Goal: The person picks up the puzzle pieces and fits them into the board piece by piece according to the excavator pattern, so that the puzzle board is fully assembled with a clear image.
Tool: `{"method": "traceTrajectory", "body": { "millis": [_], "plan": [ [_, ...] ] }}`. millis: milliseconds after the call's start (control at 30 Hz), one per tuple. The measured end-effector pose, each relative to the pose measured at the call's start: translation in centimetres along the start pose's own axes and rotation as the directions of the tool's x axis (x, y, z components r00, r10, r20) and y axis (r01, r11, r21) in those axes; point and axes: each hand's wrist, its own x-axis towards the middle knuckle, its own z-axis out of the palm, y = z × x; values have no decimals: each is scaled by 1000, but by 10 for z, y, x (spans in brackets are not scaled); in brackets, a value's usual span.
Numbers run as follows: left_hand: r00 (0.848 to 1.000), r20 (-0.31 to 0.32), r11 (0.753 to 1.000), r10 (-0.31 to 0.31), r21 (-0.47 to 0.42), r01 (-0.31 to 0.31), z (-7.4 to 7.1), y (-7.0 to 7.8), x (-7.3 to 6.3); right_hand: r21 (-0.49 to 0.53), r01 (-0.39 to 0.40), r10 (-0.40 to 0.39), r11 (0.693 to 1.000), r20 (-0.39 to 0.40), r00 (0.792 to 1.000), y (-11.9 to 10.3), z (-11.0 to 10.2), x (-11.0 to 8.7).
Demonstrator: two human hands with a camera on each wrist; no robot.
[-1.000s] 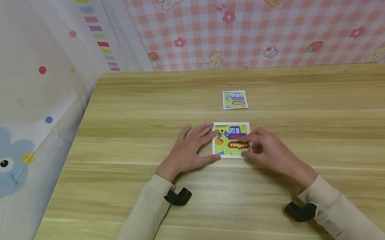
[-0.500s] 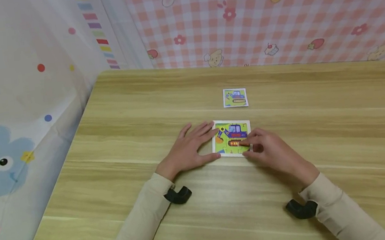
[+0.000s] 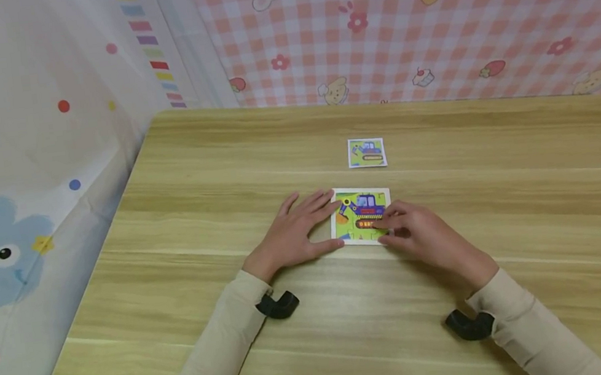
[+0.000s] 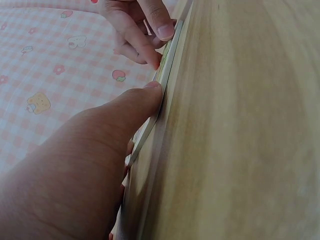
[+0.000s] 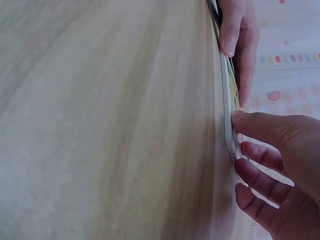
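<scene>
A jigsaw puzzle in a white-bordered tray lies flat on the table, showing a blue excavator on green. My left hand lies at its left side, fingers spread, with the index fingertip and thumb on the border. From the right, my right hand reaches over the lower right corner. Its index finger presses on the orange track, and its thumb touches the front edge. The other fingers are loosely bent beside the tray. The fingers hide part of the puzzle's right side.
A small picture card with the same excavator lies behind the puzzle. The wooden table meets a pink checked cloth at the back. Black curved wrist mounts stick out from both sleeves.
The right index finger has shifted slightly left and down over the orange track. The left hand, puzzle and card keep their places; the head view tilted a little.
</scene>
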Motion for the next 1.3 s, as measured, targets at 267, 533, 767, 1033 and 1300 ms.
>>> {"method": "traceTrajectory", "body": {
  "millis": [267, 533, 767, 1033, 1300],
  "plan": [
    [1000, -3, 1000, 2, -2, -2, -1, 1, 0, -16, 30, -31, 999, -9, 999, 1, 1, 0],
    [1000, 3, 1000, -3, -13, 3, 0, 1, -1, -30, 50, -51, 998, -32, 998, 5, 1, -3],
    [1000, -6, 1000, -4, -6, 4, 1, 0, 0, -5, 35, -35, 999, -36, 999, 6, -1, -3],
    [1000, -3, 1000, -5, -5, 5, -1, 1, 0, -4, 40, -40, 999, -41, 998, 4, -2, -1],
    [1000, 1, 1000, -3, -10, 3, -1, 1, -1, -149, 126, -136, 981, -58, 989, 4, 1, -2]
  ]
}}
